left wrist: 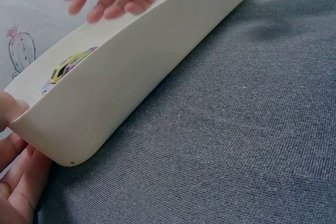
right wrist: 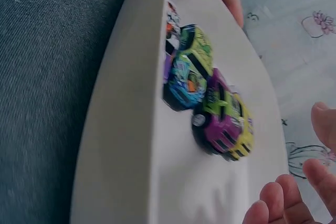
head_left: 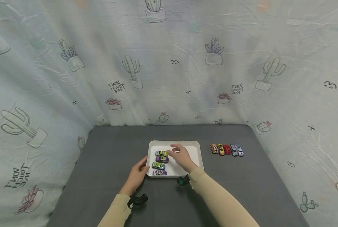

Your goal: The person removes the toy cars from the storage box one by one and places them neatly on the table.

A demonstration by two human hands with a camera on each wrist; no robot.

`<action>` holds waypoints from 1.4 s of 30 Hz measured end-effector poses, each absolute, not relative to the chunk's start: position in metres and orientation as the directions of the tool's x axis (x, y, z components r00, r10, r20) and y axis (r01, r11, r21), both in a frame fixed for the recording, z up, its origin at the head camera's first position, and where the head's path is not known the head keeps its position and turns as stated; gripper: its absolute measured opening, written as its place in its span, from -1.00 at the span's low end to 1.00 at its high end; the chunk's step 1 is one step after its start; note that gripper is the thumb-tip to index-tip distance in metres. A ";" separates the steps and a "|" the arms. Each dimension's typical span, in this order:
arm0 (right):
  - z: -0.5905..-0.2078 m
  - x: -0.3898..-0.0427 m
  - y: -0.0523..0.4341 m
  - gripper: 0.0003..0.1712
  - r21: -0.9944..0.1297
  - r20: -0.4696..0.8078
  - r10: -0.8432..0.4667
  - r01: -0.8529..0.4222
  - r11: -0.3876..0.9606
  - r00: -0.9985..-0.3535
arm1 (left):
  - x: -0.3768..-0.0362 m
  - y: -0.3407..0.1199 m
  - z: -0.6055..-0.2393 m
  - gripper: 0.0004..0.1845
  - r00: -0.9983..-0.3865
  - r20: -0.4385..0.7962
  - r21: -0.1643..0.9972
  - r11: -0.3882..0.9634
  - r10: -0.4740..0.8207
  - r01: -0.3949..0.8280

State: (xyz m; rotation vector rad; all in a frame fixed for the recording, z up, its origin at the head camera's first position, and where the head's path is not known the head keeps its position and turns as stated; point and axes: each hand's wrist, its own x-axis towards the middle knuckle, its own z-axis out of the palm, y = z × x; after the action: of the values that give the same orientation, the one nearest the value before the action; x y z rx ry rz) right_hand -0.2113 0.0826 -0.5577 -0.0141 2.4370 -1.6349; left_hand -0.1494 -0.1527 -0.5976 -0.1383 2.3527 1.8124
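Observation:
A white tray (head_left: 195, 154) lies on the grey cloth with several toy cars in its left half. In a column from back to front are a yellow car (head_left: 160, 153), a purple car (head_left: 161, 160), a green car (head_left: 158, 165) and a white-and-purple car (head_left: 159, 172). My left hand (head_left: 137, 176) holds the tray's left side, thumb at the rim and fingers against the outer wall in the left wrist view. My right hand (head_left: 182, 158) is above the tray beside the yellow car, its fingers loosely bent and apart with nothing between them.
Right of the tray, another row of toy cars stands on the grey cloth (head_left: 220, 176): an orange car (head_left: 214, 148), a yellow-and-red car (head_left: 221, 149), a red car (head_left: 227, 149) and pale ones (head_left: 234, 150). A cactus-print curtain (head_left: 169, 72) surrounds the table's back and sides.

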 end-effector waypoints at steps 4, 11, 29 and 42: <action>-0.563 -0.211 0.074 -0.41 -0.912 -0.193 -0.116 0.135 0.386 -0.974 | -0.149 -0.152 -0.598 -0.43 -0.982 -0.187 0.953 0.249 0.031 -0.173; -0.570 -0.212 0.062 -0.44 -0.910 -0.218 -0.091 0.169 0.378 -0.972 | -0.147 -0.151 -0.595 -0.43 -0.984 -0.175 0.958 0.236 0.034 -0.162; -0.578 -0.217 0.050 -0.48 -0.864 -0.236 -0.036 0.193 0.466 -0.971 | -0.148 -0.153 -0.598 -0.43 -0.983 -0.177 0.962 0.221 0.044 -0.163; -0.581 -0.219 0.051 -0.62 -0.847 -0.206 -0.011 0.172 0.504 -0.979 | -0.148 -0.152 -0.596 -0.44 -0.985 -0.169 0.966 0.208 0.045 -0.156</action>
State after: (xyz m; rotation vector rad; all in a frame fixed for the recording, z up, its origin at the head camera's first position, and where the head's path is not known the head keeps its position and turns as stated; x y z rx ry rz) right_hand -0.2193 0.0505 -0.5810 0.1385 2.5600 -1.4726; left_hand -0.1484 -0.1518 -0.5960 -0.1075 2.3115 1.8794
